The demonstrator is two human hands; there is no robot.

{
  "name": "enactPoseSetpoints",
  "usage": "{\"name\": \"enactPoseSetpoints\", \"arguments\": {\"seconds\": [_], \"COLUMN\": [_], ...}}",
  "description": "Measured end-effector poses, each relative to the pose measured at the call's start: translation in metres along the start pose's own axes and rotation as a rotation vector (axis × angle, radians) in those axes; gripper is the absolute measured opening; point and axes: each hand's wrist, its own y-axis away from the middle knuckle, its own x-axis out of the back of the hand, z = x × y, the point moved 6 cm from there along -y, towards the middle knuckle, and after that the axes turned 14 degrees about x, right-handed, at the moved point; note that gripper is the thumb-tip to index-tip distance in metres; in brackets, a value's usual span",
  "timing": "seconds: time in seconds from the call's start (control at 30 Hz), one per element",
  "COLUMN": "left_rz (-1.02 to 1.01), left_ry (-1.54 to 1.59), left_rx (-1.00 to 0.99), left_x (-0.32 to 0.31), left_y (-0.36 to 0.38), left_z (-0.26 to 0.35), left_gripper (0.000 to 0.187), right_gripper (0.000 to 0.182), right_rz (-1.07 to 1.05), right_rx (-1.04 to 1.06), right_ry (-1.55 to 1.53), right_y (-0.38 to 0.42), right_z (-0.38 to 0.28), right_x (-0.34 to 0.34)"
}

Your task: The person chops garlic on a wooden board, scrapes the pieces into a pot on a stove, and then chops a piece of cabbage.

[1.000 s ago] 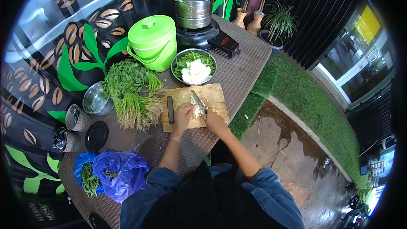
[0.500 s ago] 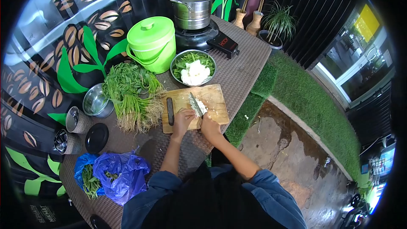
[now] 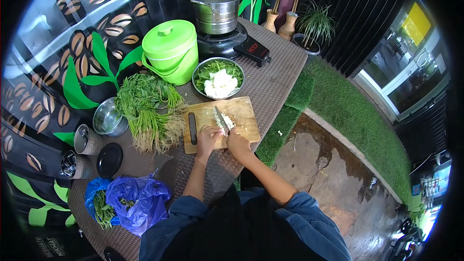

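My right hand [image 3: 238,144] is closed round the handle of a knife [image 3: 221,118], whose blade points away from me over the wooden cutting board [image 3: 246,109]. Finely chopped white pieces [image 3: 229,122] lie along the right side of the blade. My left hand [image 3: 209,137] rests on the board just left of the knife, its fingertips bent together close to the blade. Whatever those fingers pinch is too small to name. Beyond the board stands a metal bowl [image 3: 195,85] of green leaves [image 3: 212,70] with a white heap [image 3: 221,84] on top.
A bundle of rooted greens [image 3: 150,108] lies left of the board. Behind are a lidded green bucket [image 3: 171,50] and a metal pot [image 3: 217,12] on a stove [image 3: 220,46]. Purple bags [image 3: 137,203], a metal bowl [image 3: 110,118] and cutlery cups [image 3: 90,140] occupy the left side.
The view has shifted slightly. Both hands stay at the board, with the knife still in my right hand and its blade among the white pieces.
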Motion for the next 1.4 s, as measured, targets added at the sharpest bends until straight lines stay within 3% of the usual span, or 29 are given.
{"name": "enactPoseSetpoints", "arguments": {"seconds": [0.27,0.33,0.47,0.6,0.7,0.8,0.9,1.0,1.07,1.4], "left_rz": [-0.003,-0.022,-0.027,-0.016,0.014,0.002,0.051,0.134,0.205,0.140], "left_ry": [-0.020,-0.022,0.010,-0.007,-0.023,-0.030,0.146,0.225,-0.126,-0.115], "left_rx": [-0.039,-0.035,-0.070,-0.062,-0.053,-0.021,0.011,0.175,0.013,-0.035], "left_x": [-0.002,-0.001,0.000,0.000,0.005,0.006,0.003,0.002,0.003,-0.007], "left_y": [0.000,0.001,0.000,0.001,0.002,0.000,-0.005,-0.004,-0.001,0.004], "left_z": [-0.004,-0.004,-0.010,-0.001,0.002,-0.001,-0.014,-0.023,-0.004,-0.002], "left_gripper": [0.012,0.013,0.014,0.012,0.010,0.011,0.015,0.017,0.016,0.013], "right_gripper": [0.026,0.033,0.025,0.029,0.036,0.035,0.034,0.035,0.035,0.032], "right_rz": [0.083,-0.038,-0.007,0.018,-0.069,-0.034,-0.023,0.009,0.096,-0.076], "right_rx": [-0.053,-0.035,-0.053,-0.087,-0.076,0.154,0.098,-0.007,-0.057,-0.032], "right_ry": [0.041,0.009,-0.045,0.001,-0.026,-0.185,-0.076,-0.027,-0.038,0.010], "right_y": [0.013,0.007,0.017,0.009,-0.004,-0.002,0.010,0.023,0.029,0.004], "right_z": [-0.001,0.003,-0.003,0.010,0.010,0.021,0.039,0.044,0.042,0.008], "right_x": [-0.024,-0.016,-0.012,-0.031,0.002,0.039,0.057,0.046,0.029,0.023]}}
